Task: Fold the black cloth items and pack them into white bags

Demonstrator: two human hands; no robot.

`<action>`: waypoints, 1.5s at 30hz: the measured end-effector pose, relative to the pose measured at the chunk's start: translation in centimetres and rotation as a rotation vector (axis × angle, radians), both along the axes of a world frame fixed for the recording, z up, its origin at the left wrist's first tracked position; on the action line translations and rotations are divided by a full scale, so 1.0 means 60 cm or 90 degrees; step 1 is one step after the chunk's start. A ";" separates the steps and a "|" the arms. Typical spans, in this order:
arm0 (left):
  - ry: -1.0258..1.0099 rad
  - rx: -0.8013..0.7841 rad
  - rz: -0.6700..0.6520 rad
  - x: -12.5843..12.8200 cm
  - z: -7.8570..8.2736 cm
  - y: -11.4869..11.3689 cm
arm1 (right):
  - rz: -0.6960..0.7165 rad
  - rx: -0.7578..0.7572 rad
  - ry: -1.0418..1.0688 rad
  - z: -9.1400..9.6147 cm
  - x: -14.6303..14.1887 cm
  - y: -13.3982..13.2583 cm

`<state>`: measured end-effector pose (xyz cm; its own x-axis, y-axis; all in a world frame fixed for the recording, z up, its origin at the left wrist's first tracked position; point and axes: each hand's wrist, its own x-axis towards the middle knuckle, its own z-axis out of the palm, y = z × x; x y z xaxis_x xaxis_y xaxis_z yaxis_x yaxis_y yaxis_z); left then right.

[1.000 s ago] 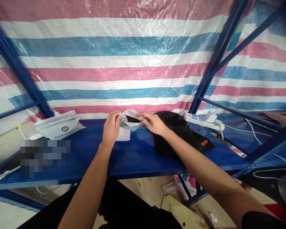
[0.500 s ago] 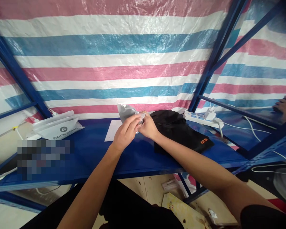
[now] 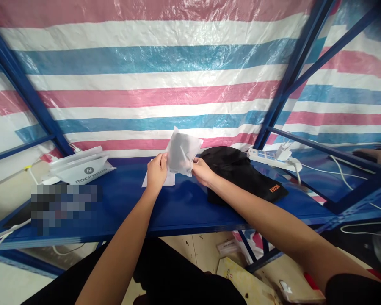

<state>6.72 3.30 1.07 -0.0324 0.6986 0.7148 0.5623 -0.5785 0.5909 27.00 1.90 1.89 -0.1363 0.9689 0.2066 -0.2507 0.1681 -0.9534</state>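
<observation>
A small translucent white pouch (image 3: 181, 151) with something dark inside is held upright above the blue shelf (image 3: 165, 207). My left hand (image 3: 156, 172) pinches its lower left edge, and my right hand (image 3: 202, 170) pinches its lower right corner. Under the pouch a white sheet of paper (image 3: 146, 181) lies flat on the shelf. A black cloth bag (image 3: 241, 176) with small orange lettering lies just right of my right hand.
White packets marked ROCKBROS (image 3: 82, 169) lie at the shelf's left. A white power strip (image 3: 273, 157) with plugs and cables sits at the back right. Another person's hand (image 3: 373, 154) shows at the far right. A striped tarp (image 3: 152, 76) hangs behind. Boxes lie on the floor below.
The pouch was crumpled between both hands close together; now it is spread out and held upright, with my left hand moved back to its left edge.
</observation>
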 end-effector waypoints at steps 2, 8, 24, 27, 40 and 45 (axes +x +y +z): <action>-0.017 0.014 0.048 -0.010 0.001 0.006 | 0.005 -0.013 0.011 0.009 0.009 0.003; -0.163 0.007 0.179 -0.051 0.005 0.025 | -0.082 -0.038 0.166 0.038 0.063 0.023; -0.392 -0.082 -0.204 -0.022 0.022 0.000 | 0.266 -0.220 0.214 0.034 0.043 -0.015; -0.516 -0.150 -0.277 -0.017 0.026 0.005 | 0.291 -0.211 0.136 0.031 0.043 -0.016; -0.586 -0.384 -0.202 -0.054 0.042 0.000 | 0.447 -0.172 -0.184 0.053 0.077 -0.022; -0.603 -0.361 -0.220 -0.059 0.035 0.014 | 0.455 -0.188 -0.199 0.053 0.078 -0.023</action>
